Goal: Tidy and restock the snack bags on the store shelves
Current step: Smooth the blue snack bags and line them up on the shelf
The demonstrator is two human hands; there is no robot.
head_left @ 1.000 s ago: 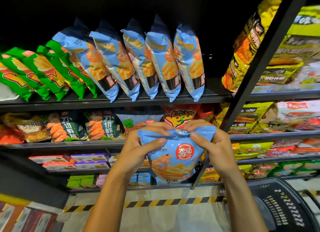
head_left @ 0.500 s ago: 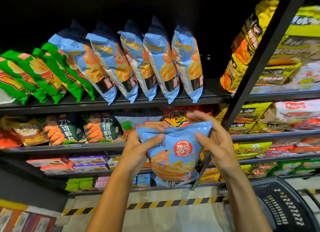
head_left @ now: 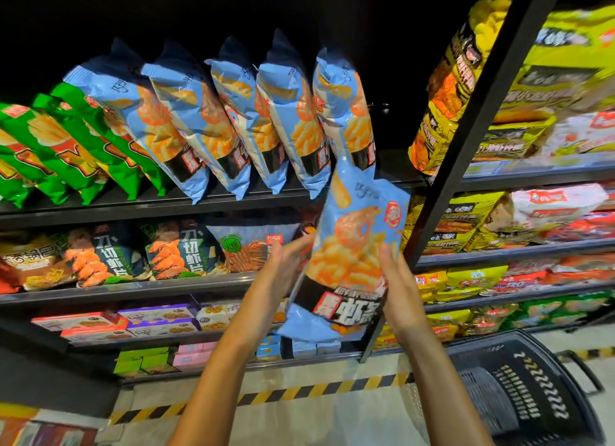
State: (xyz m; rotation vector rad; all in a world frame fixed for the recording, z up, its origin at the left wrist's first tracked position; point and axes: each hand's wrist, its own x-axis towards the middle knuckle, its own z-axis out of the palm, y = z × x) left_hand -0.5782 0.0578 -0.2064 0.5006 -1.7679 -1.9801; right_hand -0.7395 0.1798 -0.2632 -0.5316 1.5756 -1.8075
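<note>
We hold one light blue snack bag [head_left: 352, 252] up in front of the shelves, between our two hands. Our left hand [head_left: 288, 266] lies against the left edge of the bag with the fingers nearly straight, so it supports the bag more than it grips it. Our right hand [head_left: 397, 286] is on the right edge, with the thumb on the front of the bag; the other fingers are hidden behind it, so we cannot tell how firmly they close. The bag is tilted, its top leaning a little to the right, and its top corner overlaps the front edge of the upper shelf [head_left: 133, 209], just below the last bag in the row of same blue bags [head_left: 233, 119]. These five bags stand on the upper shelf and lean to the left. Left of them stand the green bags [head_left: 66, 149], leaning the same way. On the shelf below lie darker snack bags [head_left: 109, 252]. In the neighbouring unit on the right we see yellow bags [head_left: 449, 89]. At the lower right there is a black basket [head_left: 519, 389] near the floor
</note>
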